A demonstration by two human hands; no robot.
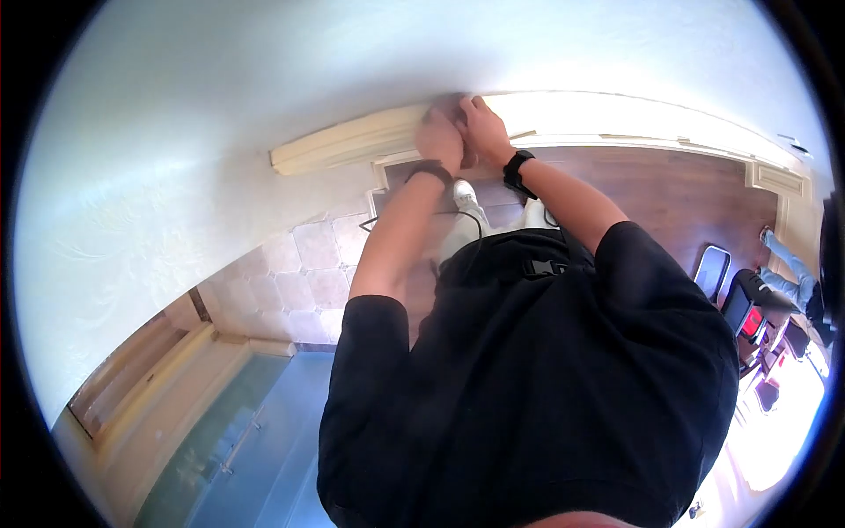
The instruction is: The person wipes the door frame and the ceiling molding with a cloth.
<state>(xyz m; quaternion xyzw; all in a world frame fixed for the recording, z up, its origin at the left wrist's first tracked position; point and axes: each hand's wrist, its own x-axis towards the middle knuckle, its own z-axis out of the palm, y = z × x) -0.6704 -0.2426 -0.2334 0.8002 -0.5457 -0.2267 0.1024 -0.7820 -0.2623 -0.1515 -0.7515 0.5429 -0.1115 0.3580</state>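
Both of my hands meet at a long cream trim that runs along the pale wall. My left hand is blurred and lies close against the right one, with a dark band on its wrist. My right hand has its fingers curled at the trim's upper edge, and a black watch is on that wrist. A small reddish-brown patch shows between the hands; what it is, I cannot make out.
Below me lie a brown wood floor and pale floor tiles. A blue-tinted glass panel stands at lower left. At far right are another person's legs, a dark-rimmed tray-like object and dark furniture.
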